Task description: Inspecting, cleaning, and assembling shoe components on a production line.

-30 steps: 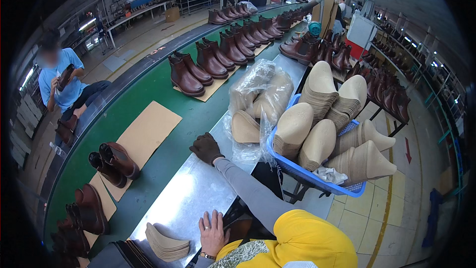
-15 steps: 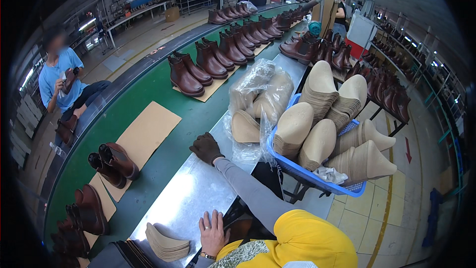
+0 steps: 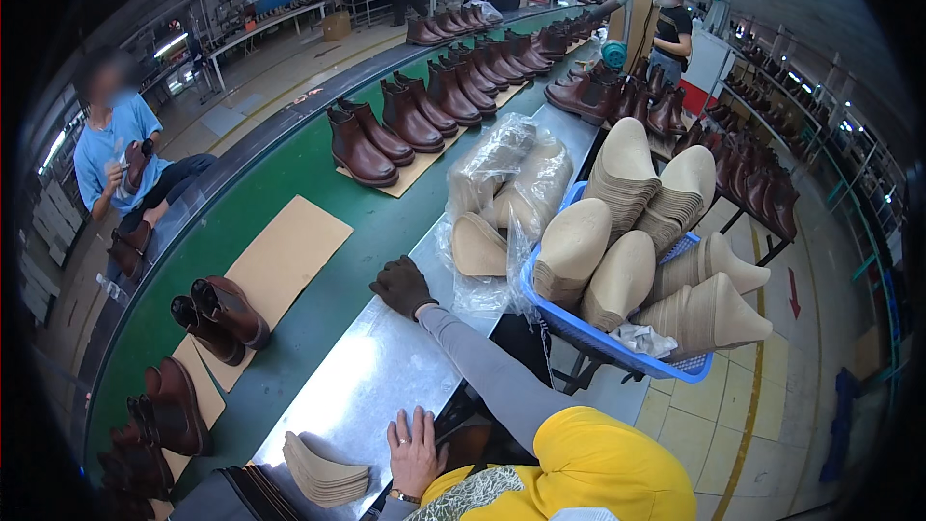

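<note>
My left hand point(image 3: 414, 455), bare with a ring and a wristwatch, lies flat on the near edge of the metal table point(image 3: 333, 391), fingers spread. Beside it to the left rests a fanned stack of beige sole-shaped inserts point(image 3: 326, 473). My right hand point(image 3: 401, 287), in a dark brown glove below a grey sleeve, is curled closed at the table's far edge, by the green conveyor. Nothing shows sticking out of it; its palm side is hidden. Clear plastic bags of beige inserts point(image 3: 502, 188) lie just right of the glove.
A blue basket point(image 3: 603, 338) of stacked inserts stands at my right. Brown ankle boots point(image 3: 365, 145) line the green conveyor point(image 3: 328, 270), with cardboard sheets point(image 3: 289, 251). Across it, a person in blue point(image 3: 121, 145) sits holding a boot. Loaded boot racks point(image 3: 772, 232) stand at right.
My hands have not visibly moved. The seated person has raised a hand and shifted the boot. In the background, a person in black has come into fuller view, and another has appeared behind the conveyor.
</note>
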`<action>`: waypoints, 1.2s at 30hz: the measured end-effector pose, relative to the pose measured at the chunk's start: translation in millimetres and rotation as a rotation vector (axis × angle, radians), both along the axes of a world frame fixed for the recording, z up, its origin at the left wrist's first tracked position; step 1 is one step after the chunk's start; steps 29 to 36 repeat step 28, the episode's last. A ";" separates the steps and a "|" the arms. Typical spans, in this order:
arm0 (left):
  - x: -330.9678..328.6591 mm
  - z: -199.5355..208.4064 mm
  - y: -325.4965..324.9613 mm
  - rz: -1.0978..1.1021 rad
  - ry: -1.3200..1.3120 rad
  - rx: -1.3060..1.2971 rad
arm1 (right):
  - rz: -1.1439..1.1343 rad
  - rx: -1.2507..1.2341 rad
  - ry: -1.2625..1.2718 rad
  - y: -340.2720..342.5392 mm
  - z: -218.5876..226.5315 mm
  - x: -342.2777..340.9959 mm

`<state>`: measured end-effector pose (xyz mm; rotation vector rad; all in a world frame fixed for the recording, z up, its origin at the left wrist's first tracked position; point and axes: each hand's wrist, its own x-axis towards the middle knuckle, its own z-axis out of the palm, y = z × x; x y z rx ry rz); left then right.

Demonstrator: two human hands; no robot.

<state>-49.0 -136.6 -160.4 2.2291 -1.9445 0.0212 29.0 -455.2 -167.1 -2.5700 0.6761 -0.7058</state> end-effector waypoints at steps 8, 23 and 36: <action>-3.4 -1.9 1.0 -0.007 0.000 0.006 | -0.003 0.004 0.006 -1.3 -4.8 -3.5; 7.2 -0.4 -3.9 -0.008 0.027 -0.008 | -0.034 0.135 -0.087 -31.9 -5.6 21.8; 3.7 -22.3 1.0 0.005 -0.089 0.056 | -0.029 0.010 -0.115 -84.8 23.4 81.1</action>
